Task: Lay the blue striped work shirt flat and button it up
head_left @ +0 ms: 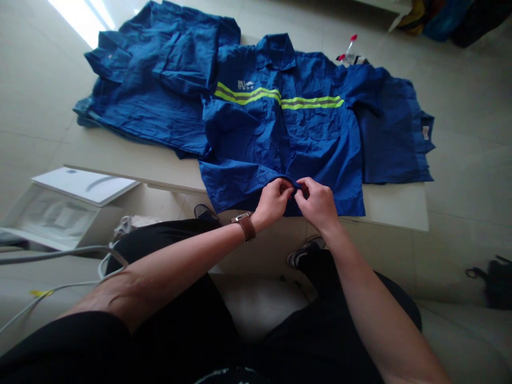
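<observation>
A blue work shirt (pixel 280 138) with a yellow-green reflective stripe across the chest lies face up on a low white table (pixel 396 205), collar away from me. My left hand (pixel 274 201), with a brown watch on its wrist, pinches the shirt's bottom hem at the front opening. My right hand (pixel 316 202) pinches the same hem right beside it, fingers closed on the fabric. Both hands touch each other at the hem's middle.
A pile of blue garments (pixel 160 80) lies at the table's left, another blue piece (pixel 400 133) at the right. A red-capped item (pixel 350 50) sits behind the shirt. A white box (pixel 72 202) and grey cables (pixel 60 256) are at the left, a black bag (pixel 494 280) on the floor at right.
</observation>
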The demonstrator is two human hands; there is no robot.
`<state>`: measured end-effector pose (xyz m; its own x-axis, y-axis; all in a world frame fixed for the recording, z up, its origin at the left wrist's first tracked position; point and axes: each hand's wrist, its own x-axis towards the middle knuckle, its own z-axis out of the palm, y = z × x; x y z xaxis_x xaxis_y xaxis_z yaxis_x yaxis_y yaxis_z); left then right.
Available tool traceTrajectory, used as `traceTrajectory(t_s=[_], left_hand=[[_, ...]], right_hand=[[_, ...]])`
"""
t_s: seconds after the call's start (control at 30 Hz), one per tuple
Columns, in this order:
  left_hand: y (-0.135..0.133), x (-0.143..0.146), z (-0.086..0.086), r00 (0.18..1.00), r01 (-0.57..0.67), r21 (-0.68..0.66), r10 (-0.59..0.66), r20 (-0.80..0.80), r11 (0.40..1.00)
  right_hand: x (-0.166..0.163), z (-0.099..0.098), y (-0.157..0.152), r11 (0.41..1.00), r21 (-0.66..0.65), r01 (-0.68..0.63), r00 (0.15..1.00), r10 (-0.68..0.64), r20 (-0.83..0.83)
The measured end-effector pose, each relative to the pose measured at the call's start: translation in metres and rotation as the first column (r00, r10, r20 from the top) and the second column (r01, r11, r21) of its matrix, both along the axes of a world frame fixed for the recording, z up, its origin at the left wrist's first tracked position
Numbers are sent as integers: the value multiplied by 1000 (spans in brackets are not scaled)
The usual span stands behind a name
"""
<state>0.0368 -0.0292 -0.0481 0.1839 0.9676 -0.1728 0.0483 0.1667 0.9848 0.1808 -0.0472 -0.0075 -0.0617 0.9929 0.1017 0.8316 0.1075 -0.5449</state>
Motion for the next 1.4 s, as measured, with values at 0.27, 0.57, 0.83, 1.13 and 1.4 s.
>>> traceTrajectory(t_s=[0.27,0.57,0.83,1.13,1.4], left_hand=[[-5,-1,3,997,28,74,-22,-80,997],[-5,0,4,989,38,62,-29,-143,997],[-3,-1,4,997,50,35,-47,-68,998],[-5,-2,6,992,42,96,-30,-121,994],[-5,0,9,994,12,103,-1,-108,995]], right_hand=[[-3,1,0,999,36,-16,997,19,-75],[-1,-3,3,991,-81,103,964,-119,-237],[5,-9,7,985,-145,91,912,-141,-386],[-2,0,1,987,-126,100,964,-128,-234],[-5,3,2,994,-60,90,966,-102,-239]])
